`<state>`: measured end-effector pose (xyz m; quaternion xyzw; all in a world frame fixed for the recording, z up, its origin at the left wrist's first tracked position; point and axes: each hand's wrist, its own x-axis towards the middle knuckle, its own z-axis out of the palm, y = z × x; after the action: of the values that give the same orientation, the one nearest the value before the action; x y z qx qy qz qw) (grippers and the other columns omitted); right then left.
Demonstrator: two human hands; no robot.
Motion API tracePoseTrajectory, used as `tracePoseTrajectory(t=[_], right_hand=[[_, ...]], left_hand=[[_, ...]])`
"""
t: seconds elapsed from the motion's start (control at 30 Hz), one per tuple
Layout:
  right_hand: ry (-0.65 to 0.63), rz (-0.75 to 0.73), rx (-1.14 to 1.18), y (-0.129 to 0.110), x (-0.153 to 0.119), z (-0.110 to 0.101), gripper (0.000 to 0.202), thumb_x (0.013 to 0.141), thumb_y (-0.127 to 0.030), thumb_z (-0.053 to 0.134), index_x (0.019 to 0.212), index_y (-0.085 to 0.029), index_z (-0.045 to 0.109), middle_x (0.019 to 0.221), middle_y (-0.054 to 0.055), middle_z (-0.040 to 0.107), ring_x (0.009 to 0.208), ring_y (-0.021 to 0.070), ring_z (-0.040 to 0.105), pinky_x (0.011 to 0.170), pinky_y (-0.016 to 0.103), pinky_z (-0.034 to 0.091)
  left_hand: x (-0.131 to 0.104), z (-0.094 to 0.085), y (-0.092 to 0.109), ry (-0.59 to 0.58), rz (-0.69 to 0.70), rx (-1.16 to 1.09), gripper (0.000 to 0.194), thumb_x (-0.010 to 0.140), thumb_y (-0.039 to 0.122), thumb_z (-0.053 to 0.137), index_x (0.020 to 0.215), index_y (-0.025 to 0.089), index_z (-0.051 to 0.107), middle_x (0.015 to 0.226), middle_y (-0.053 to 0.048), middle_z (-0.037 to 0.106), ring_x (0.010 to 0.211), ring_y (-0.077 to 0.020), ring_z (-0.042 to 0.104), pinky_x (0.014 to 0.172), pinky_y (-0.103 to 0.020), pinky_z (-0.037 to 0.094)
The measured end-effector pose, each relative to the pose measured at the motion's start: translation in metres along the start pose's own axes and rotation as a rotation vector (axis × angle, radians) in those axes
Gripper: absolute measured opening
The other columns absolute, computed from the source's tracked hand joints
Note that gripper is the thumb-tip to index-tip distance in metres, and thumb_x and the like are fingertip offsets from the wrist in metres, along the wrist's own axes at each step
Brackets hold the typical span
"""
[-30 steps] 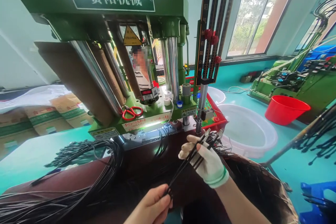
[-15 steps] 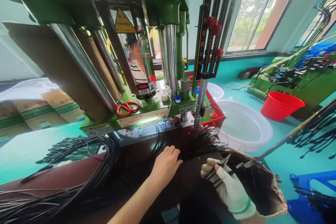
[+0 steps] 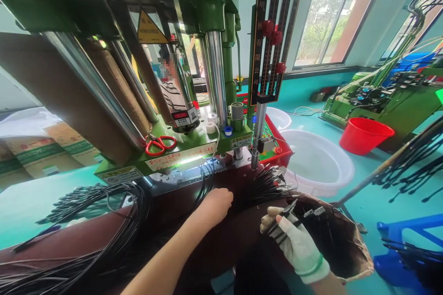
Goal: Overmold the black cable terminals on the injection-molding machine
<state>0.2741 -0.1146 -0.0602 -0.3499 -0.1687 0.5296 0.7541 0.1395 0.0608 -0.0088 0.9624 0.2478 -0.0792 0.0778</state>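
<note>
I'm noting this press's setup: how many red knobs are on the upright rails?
3: the upper left red knob, the upper right red knob just lower beside it, and the bottom red knob beneath those two. Others could be hidden behind.

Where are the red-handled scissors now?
In the head view, the scissors lie left of centre on the lower deck of the green press, beside its front-left chrome column, above the white strip with red writing.
</note>
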Motion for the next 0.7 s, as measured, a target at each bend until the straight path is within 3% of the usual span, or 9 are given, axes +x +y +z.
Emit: tracePoseTrajectory(t=[0.07,0.17,0.23,0.3,0.4,0.5,0.6,0.7], right_hand=[[0.003,-0.009,0.009,0.001,0.000,-0.002,0.018,0.075,-0.024,0.063,0.091,-0.017,0.067,0.080,0.009,0.069,0.075,0.0203,0.063,0.074,0.035,0.048],[0.014,0.019,0.055,0.002,0.003,-0.002,0.018,0.076,-0.025,0.062,0.091,-0.017,0.067,0.081,0.009,0.069,0.077,0.0219,0.064,0.079,0.040,0.046],[0.009,0.032,0.099,0.002,0.008,0.001,0.022,0.076,-0.028,0.062,0.094,-0.017,0.066,0.086,0.011,0.069,0.082,0.0245,0.064,0.086,0.046,0.042],[0.000,0.025,0.141,0.001,0.014,0.006,0.029,0.074,-0.031,0.064,0.099,-0.017,0.064,0.095,0.012,0.067,0.090,0.0272,0.062,0.091,0.051,0.037],[-0.014,-0.018,0.180,-0.001,0.021,0.018,0.034,0.075,-0.031,0.062,0.107,-0.022,0.059,0.106,0.010,0.064,0.101,0.0261,0.057,0.095,0.052,0.034],[-0.055,-0.075,0.134,-0.006,0.022,0.030,0.034,0.077,-0.030,0.059,0.110,-0.025,0.058,0.103,0.007,0.065,0.099,0.0240,0.058,0.094,0.050,0.036],[-0.118,-0.109,0.026,-0.012,0.017,0.044,0.026,0.079,-0.028,0.057,0.104,-0.022,0.062,0.095,0.008,0.067,0.090,0.0230,0.061,0.090,0.046,0.040],[-0.312,-0.136,-0.197,-0.012,0.010,0.060,0.020,0.083,-0.027,0.051,0.092,-0.017,0.066,0.090,0.009,0.067,0.088,0.0237,0.061,0.088,0.044,0.041]], left_hand=[[-0.003,-0.004,0.003,0.054,0.009,0.030,0.019,0.078,0.013,0.040,0.080,0.012,0.058,0.084,-0.012,0.062,0.078,-0.0236,0.059,0.066,-0.032,0.041],[-0.015,-0.006,0.003,0.266,-0.051,0.028,0.021,0.080,0.013,0.033,0.080,0.014,0.054,0.079,-0.009,0.059,0.073,-0.0197,0.056,0.062,-0.028,0.038],[-0.026,-0.002,0.005,0.380,-0.071,-0.075,0.018,0.080,0.015,0.033,0.074,0.017,0.050,0.073,-0.004,0.056,0.067,-0.0157,0.053,0.060,-0.026,0.036],[-0.037,0.006,0.011,0.400,-0.059,-0.236,0.013,0.078,0.016,0.036,0.070,0.019,0.045,0.066,0.000,0.052,0.061,-0.0128,0.049,0.058,-0.023,0.034],[-0.051,0.027,0.028,0.328,-0.114,-0.451,0.009,0.076,0.017,0.037,0.069,0.020,0.041,0.061,0.002,0.050,0.057,-0.0120,0.047,0.056,-0.023,0.032],[-0.064,0.044,0.042,0.242,-0.187,-0.594,0.009,0.076,0.016,0.035,0.070,0.021,0.039,0.063,0.001,0.052,0.061,-0.0134,0.048,0.060,-0.025,0.033],[-0.085,0.047,0.041,0.142,-0.176,-0.896,0.008,0.077,0.020,0.037,0.072,0.021,0.042,0.066,0.001,0.052,0.066,-0.0137,0.047,0.064,-0.025,0.034],[-0.106,0.040,0.033,-0.099,-0.051,-1.288,0.011,0.072,0.032,0.051,0.073,0.022,0.049,0.066,0.001,0.054,0.062,-0.0125,0.047,0.059,-0.023,0.036]])
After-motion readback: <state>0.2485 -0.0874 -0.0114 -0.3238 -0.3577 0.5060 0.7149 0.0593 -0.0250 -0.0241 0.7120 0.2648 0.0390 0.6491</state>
